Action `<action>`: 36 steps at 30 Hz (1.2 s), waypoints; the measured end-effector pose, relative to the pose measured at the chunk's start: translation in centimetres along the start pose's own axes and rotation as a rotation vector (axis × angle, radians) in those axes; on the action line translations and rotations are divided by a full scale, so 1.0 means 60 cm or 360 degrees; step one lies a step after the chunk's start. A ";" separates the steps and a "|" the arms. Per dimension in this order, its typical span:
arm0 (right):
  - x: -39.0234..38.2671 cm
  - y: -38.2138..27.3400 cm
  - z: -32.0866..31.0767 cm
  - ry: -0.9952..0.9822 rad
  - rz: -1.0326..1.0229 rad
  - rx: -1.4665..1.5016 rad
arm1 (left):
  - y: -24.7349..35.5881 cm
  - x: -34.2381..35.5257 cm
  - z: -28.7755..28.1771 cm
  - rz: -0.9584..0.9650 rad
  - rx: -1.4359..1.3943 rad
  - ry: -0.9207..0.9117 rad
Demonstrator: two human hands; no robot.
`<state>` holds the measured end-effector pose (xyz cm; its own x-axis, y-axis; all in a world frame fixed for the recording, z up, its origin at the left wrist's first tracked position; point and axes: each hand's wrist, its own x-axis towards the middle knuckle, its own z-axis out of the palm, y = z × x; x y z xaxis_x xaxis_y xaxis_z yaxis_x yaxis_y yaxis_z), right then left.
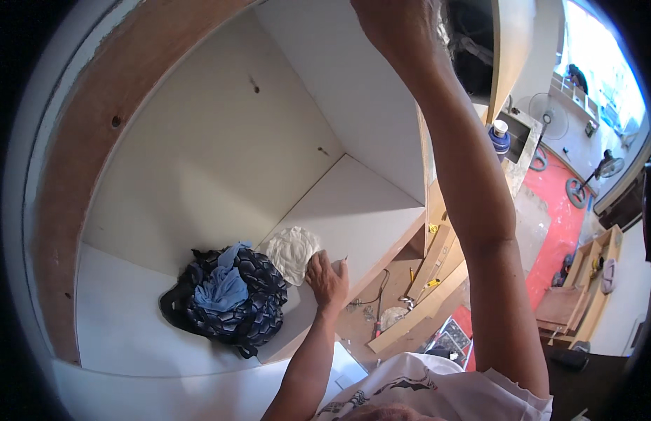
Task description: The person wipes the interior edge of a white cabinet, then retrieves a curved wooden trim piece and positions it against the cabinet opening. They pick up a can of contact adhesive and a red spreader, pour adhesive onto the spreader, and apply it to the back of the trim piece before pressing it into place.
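My left hand rests at the front of a white cabinet shelf. Its thumb stands apart from the bent fingers, which touch or nearly touch a crumpled off-white bundle, cloth or plastic. A tiny dark point shows by the thumb tip, too small to name. Left of the bundle lies a black patterned bag with a crumpled light-blue cloth on top. My right arm reaches up past the cabinet's side panel; the right hand is cut off by the upper edge, fingers hidden.
A wooden frame edge curves along the left. Below the shelf, wood strips and tools lie on a brown surface. Right of my arm are a blue bottle with white cap, a sink, a standing fan and red floor covering.
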<state>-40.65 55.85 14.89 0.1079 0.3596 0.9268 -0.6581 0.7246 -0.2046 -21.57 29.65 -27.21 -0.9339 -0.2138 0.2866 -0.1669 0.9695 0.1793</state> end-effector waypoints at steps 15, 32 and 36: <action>0.009 0.005 -0.003 0.0103 -0.0139 0.0122 | 0.000 -0.001 0.003 0.0018 0.0033 0.0049; -0.488 0.042 -0.478 -0.1385 0.1471 -0.0412 | -0.005 0.006 0.015 0.0058 0.0103 0.0069; -0.861 -0.019 -0.890 -0.1876 0.2940 -0.0506 | 0.015 0.014 0.021 0.0047 0.0085 -0.0002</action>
<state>-5.65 67.85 -49.55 -0.7556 0.2305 -0.6131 0.6525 0.1831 -0.7354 -22.90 30.48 -28.00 -0.9390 -0.1849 0.2899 -0.1560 0.9804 0.1201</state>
